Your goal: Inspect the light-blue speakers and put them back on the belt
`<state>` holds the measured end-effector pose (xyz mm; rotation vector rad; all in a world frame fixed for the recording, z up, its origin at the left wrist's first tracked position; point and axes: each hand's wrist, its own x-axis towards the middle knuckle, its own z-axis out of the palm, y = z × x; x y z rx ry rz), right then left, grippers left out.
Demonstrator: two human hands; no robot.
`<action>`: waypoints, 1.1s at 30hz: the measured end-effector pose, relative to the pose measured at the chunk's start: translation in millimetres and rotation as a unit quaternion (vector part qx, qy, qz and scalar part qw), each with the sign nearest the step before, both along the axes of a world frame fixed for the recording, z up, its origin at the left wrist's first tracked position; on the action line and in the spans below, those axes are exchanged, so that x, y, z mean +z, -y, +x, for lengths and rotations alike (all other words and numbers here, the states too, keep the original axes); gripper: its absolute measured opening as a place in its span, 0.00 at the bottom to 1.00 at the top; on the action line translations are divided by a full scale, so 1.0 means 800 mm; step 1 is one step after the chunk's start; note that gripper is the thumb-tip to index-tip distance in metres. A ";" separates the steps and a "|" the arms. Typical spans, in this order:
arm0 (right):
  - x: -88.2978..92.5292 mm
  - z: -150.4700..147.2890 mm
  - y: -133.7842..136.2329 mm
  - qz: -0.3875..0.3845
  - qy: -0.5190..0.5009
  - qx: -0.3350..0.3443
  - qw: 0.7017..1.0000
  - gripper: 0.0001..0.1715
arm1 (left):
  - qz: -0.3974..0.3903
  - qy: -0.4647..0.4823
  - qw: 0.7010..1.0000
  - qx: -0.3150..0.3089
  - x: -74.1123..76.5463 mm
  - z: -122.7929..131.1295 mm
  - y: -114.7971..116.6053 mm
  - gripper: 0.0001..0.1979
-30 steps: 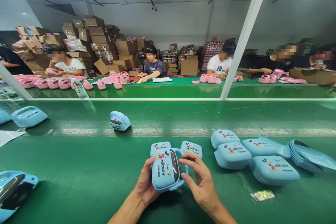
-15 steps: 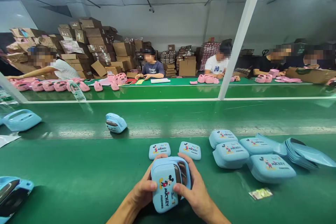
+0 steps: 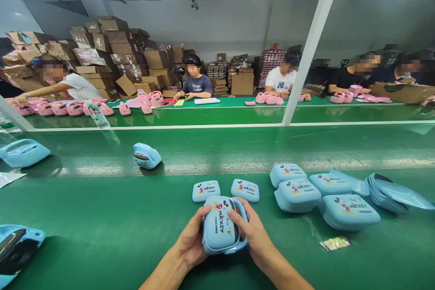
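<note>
A light blue Mickey-printed case point(image 3: 220, 226) with a dark inner part showing at its right side is gripped between both my hands above the green bench. My left hand point(image 3: 190, 243) wraps its left side, thumb on the printed face. My right hand point(image 3: 253, 234) closes on its right side and handle. Two small blue Mickey lids point(image 3: 206, 190) point(image 3: 245, 190) lie just beyond my fingers.
A pile of blue Mickey cases point(image 3: 321, 195) and stacked blue sleeves point(image 3: 390, 192) lies to the right, with a foil scrap point(image 3: 335, 243). Blue devices sit on the conveyor belt point(image 3: 146, 156) and at left point(image 3: 16, 247). Several people work with pink items across the belt.
The case was tilted toward me, then turned back upright between my hands. My right hand moved from the handle to grip its right side. The belt's blue device drifted left.
</note>
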<state>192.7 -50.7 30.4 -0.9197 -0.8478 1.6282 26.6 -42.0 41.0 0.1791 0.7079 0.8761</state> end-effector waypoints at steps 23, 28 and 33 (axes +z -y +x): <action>0.000 0.016 0.002 0.132 -0.010 0.046 0.990 0.43 | 0.299 -0.086 0.947 -0.072 0.001 -0.020 0.005 0.42; -0.001 0.016 0.005 0.120 0.016 0.011 0.993 0.39 | 0.396 -0.189 0.894 -0.089 0.009 -0.025 0.007 0.41; -0.002 0.015 0.007 0.108 0.007 0.011 0.994 0.31 | 0.407 -0.218 0.881 -0.102 0.006 -0.022 0.007 0.40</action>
